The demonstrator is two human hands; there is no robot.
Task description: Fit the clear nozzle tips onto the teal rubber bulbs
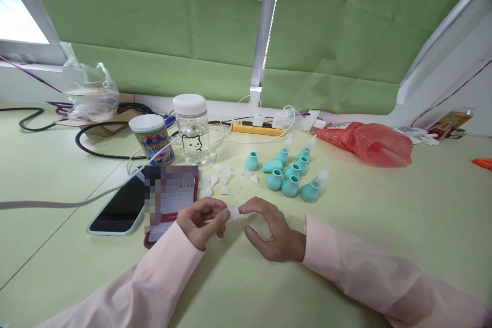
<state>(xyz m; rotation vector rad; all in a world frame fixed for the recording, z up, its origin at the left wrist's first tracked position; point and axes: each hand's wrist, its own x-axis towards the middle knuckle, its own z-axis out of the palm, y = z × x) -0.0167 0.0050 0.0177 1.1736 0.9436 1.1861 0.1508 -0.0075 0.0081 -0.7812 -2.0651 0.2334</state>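
Between the thumb and fingers of my left hand (pixel 203 219) is a small translucent plastic piece (pixel 233 214). My right hand (pixel 271 230) has its index fingertip at the right end of that piece, its thumb held well apart below. Beyond my hands lie loose translucent nozzle tips and small clear parts (pixel 226 175). To their right stand several teal rubber bulbs (pixel 290 185) with open necks, one of them lying on its side (pixel 272 166). A few bulbs, such as the nearest right one (pixel 309 192), carry a translucent tip (pixel 323 176).
Two phones (pixel 119 205) (pixel 175 205) lie left of my hands, a white cable across them. Behind stand a patterned can (pixel 154 138) and a lidded water bottle (pixel 194 138). A yellow power strip (pixel 257 127) and red bubble wrap (pixel 369 143) lie by the back wall.
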